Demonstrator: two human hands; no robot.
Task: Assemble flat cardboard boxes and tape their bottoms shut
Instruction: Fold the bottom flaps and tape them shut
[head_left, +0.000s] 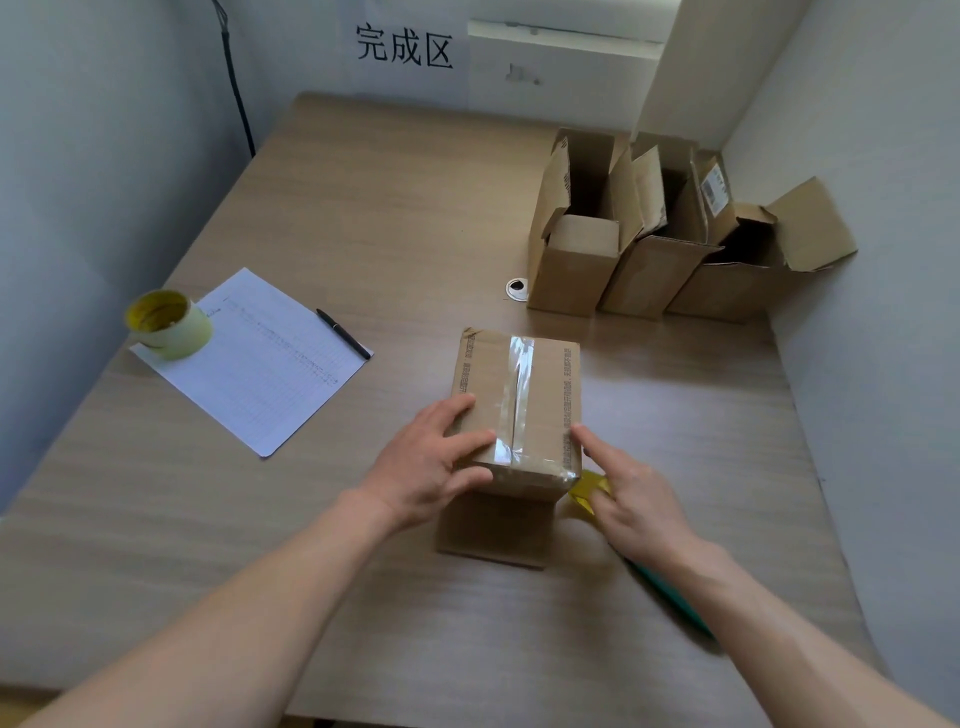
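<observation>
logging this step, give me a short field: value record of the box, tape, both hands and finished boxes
box: taped box upside down on table, clear strip along bottom seam
left hand: left hand rests on box's near left corner
right hand: right hand touches box's right edge, grips yellow tool
tape roll: tape roll on paper sheet, far left
finished boxes: three open boxes, far right

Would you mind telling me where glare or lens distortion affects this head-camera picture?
Head view: glare whitens the clear tape strip on the cardboard box; wide-angle distortion bows the table edges and walls; the sheet of paper reads bluish; focus is soft throughout.
</observation>
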